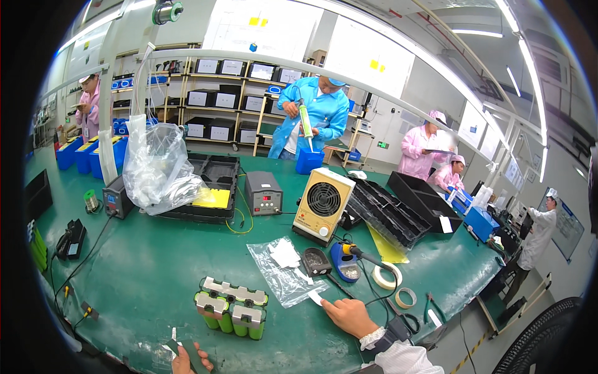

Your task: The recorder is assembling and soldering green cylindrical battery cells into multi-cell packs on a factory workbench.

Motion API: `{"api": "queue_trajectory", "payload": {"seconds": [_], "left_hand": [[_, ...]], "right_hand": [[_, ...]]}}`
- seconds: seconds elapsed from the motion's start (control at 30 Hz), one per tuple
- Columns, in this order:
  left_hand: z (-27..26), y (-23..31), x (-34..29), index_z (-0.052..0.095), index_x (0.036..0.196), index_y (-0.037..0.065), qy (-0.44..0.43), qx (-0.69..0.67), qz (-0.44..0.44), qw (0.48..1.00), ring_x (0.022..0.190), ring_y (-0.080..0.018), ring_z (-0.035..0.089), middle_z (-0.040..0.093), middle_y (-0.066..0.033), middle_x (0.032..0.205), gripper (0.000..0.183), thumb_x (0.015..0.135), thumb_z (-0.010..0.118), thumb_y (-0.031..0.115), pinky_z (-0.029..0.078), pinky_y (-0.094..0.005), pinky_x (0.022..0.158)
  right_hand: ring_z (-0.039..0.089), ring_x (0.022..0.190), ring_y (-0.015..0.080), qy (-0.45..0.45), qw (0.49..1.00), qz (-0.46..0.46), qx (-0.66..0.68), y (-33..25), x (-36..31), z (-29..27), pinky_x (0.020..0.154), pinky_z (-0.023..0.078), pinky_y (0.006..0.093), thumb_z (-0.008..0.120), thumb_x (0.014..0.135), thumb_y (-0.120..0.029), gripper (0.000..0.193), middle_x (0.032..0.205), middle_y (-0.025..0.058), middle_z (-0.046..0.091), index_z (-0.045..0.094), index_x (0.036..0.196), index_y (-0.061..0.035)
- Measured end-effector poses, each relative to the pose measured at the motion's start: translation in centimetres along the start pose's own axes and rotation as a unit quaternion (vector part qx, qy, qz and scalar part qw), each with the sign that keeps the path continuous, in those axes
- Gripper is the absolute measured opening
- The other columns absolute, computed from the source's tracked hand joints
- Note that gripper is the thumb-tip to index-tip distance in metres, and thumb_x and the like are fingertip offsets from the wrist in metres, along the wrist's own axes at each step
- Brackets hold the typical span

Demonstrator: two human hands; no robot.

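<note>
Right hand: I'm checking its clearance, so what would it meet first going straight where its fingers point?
Probably the white strip at its fingertips, then the clear plastic bag; depth is hard to judge.

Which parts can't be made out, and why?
Head view: wrist of the left grip, cut off by the lower edge.
Head view: near end of the narrow flat white strip, hidden by the right grip.
Head view: contents of the large crumpled translucent plastic bag, obscured by its folds.
Head view: bottom of the round black fan, cut off by the rim.
</note>
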State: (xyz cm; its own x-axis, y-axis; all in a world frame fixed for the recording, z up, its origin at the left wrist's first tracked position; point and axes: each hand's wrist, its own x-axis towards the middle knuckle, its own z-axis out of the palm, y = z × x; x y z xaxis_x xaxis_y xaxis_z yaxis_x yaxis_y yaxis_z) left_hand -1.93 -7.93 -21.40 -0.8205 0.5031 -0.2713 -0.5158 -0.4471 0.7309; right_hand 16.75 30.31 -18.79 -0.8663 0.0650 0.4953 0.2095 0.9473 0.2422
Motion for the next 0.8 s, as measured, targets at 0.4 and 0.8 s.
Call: {"api": "queue_trajectory", "payload": {"seconds": [0.4,0.8], "left_hand": [[0.17,0.07,-0.19,0.057,0.115,0.008,0.008,-0.005,0.012,1.000,0.072,-0.0145,0.057,0.063,-0.0053,0.089,0.036,0.101,0.052,0.040,0.049,-0.0287,0.065],[0.17,0.05,-0.23,0.058,0.116,0.005,0.010,-0.013,0.007,1.000,0.073,-0.0150,0.057,0.062,-0.0058,0.089,0.038,0.103,0.049,0.040,0.050,-0.0292,0.065]], "right_hand": [[0.055,0.057,0.0161,-0.016,1.000,-0.012,0.019,-0.20,-0.18,-0.83,0.048,0.044,0.0306,0.067,0.083,-0.017,0.025,0.067,0.0005,0.050,0.068,0.108,-0.0157],[0.056,0.058,0.0175,-0.026,0.999,-0.004,0.033,-0.06,-0.34,-0.53,0.049,0.044,0.0321,0.067,0.083,-0.017,0.023,0.069,0.0015,0.050,0.068,0.106,-0.0164]]}}
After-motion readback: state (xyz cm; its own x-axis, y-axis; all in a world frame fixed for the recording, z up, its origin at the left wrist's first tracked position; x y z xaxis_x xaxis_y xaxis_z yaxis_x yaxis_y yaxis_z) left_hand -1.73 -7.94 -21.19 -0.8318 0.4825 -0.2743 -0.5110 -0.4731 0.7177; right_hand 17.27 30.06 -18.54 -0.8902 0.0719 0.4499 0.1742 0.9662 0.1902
